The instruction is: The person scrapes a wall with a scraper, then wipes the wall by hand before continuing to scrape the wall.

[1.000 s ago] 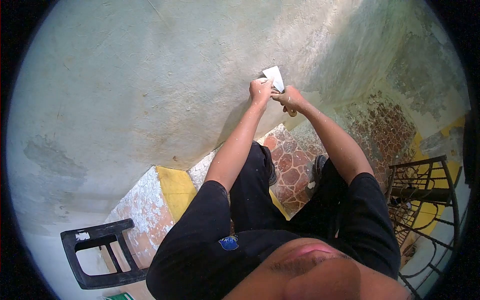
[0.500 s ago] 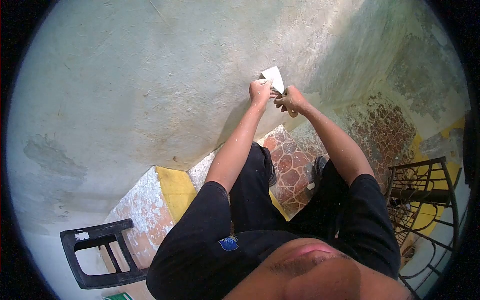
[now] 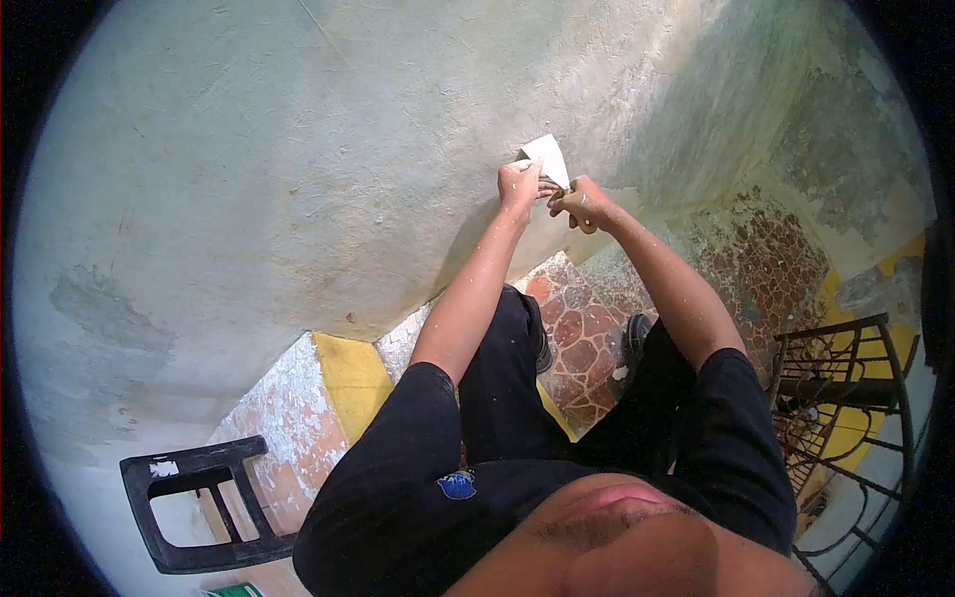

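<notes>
My right hand is wrapped round the handle of a scraper, whose wide pale blade points up and to the left. The handle's end shows below my fingers. At the blade's left edge, my left hand grips the scraper, its thumb on the pale face and the other fingers partly hidden. Both hands are close together in front of the worn greenish wall. Pale specks dot both forearms.
A black plastic chair stands at the lower left beside a ledge with peeling paint and a yellow block. Red stone-patterned floor lies below, around my shoes. Black metal railing rises at the right.
Both hands and the scraper have shifted very slightly to the right and down. The grip looks the same.
</notes>
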The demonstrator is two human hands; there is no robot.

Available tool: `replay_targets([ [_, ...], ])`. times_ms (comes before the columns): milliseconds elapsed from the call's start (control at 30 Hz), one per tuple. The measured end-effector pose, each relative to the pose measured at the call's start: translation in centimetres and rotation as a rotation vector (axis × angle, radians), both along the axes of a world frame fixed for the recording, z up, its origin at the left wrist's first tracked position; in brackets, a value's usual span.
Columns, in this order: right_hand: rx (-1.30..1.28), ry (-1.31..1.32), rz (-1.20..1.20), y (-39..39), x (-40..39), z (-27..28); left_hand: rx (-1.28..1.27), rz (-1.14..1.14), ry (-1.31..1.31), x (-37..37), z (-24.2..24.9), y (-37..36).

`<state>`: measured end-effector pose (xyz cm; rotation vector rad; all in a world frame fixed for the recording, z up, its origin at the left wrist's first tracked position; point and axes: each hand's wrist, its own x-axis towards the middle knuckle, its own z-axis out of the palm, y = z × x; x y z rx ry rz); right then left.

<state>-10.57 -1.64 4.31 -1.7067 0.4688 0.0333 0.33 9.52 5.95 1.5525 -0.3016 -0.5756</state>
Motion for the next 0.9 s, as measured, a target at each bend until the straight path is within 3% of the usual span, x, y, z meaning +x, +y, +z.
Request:
replay_targets([
  [267,0.050,-0.015,-0.057,0.8,-0.3,-0.4,-0.014,0.007,0.011,-0.4,-0.9,0.4],
  [333,-0.001,0.060,0.001,0.4,-0.5,1.3,0.014,-0.004,-0.021,0.3,-0.6,0.0],
  [567,0.118,0.200,0.077,-0.5,0.3,-1.6,0.007,0.045,-0.049,0.2,-0.5,-0.1],
  [733,0.128,0.062,-0.175,1.5,0.7,-2.7,-0.161,0.142,-0.070,-0.1,-0.5,-0.7],
  [900,0.170,0.091,-0.178,1.4,0.8,-2.2,-0.178,0.250,-0.084,-0.4,-0.7,-1.6],
])
